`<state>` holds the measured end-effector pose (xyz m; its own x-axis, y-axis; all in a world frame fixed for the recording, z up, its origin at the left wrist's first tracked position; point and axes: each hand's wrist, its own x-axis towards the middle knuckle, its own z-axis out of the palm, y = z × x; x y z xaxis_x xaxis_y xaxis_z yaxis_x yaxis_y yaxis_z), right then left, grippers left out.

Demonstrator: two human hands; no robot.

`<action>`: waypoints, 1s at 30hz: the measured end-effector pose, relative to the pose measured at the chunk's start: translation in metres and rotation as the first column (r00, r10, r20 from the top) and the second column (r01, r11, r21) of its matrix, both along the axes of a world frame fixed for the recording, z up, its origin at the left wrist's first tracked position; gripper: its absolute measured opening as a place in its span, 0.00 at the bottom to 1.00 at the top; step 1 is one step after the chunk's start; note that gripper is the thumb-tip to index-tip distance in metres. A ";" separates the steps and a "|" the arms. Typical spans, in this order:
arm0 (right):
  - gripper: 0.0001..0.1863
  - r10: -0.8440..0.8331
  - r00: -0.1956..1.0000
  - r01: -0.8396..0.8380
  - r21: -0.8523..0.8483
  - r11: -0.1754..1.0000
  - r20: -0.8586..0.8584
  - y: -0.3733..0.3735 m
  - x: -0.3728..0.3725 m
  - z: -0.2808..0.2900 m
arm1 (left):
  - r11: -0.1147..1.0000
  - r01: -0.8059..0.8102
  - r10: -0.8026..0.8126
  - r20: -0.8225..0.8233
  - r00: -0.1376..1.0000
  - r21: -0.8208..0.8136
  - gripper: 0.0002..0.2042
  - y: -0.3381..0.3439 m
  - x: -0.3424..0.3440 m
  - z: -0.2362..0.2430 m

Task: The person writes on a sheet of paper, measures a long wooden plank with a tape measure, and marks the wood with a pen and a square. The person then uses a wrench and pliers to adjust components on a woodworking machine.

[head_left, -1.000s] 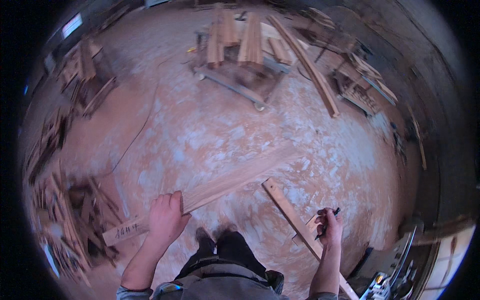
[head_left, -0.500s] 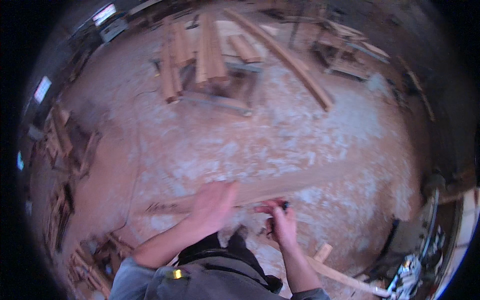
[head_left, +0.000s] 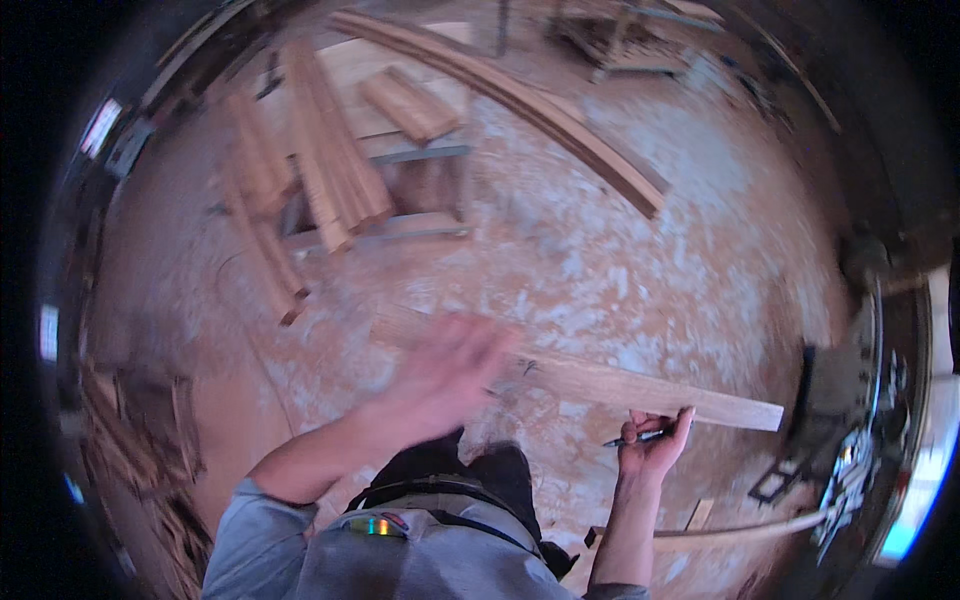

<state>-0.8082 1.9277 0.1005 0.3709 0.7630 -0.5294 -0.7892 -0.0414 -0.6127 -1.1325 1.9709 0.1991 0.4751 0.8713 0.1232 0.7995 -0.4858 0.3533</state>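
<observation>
Board (head_left: 655,388) at centre-right of the frame might have slipped, since my right fingers (head_left: 683,424) also pinched a pen (head_left: 648,437); my left fingers (head_left: 490,338) blurred, their grip unclear.

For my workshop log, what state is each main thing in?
Board: held above the floor, dark marks on its face.
Pen: gripped; cap state unclear.
Right hand: closed on the pen, at the board's edge.
Left hand: blurred at the board; grip unclear.
Timbers: lying on the stand, ends overhanging.
Stand: loaded.
</observation>
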 end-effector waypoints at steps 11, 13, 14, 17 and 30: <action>0.26 -0.417 0.908 0.417 -0.018 0.909 -0.038 0.062 0.077 -0.025 | 0.990 0.133 -0.131 -0.061 0.990 0.042 0.30 0.150 0.028 -0.017; 0.26 -0.462 0.880 0.459 -0.050 0.887 -0.112 0.093 0.110 -0.024 | 0.982 0.175 -0.169 -0.077 0.982 0.073 0.30 0.183 0.071 0.000; 0.25 -0.483 0.862 0.479 -0.066 0.875 -0.152 0.111 0.124 -0.024 | 0.976 0.198 -0.190 -0.090 0.978 0.090 0.31 0.200 0.089 0.009; 0.26 -0.506 0.839 0.502 -0.074 0.861 -0.200 0.153 0.159 -0.027 | 0.971 0.217 -0.207 -0.105 0.973 0.100 0.31 0.246 0.138 0.027; 0.28 -0.527 0.849 0.526 -0.024 0.850 -0.052 0.281 0.283 0.002 | 0.954 0.292 -0.296 0.070 0.953 0.072 0.29 0.432 0.251 0.009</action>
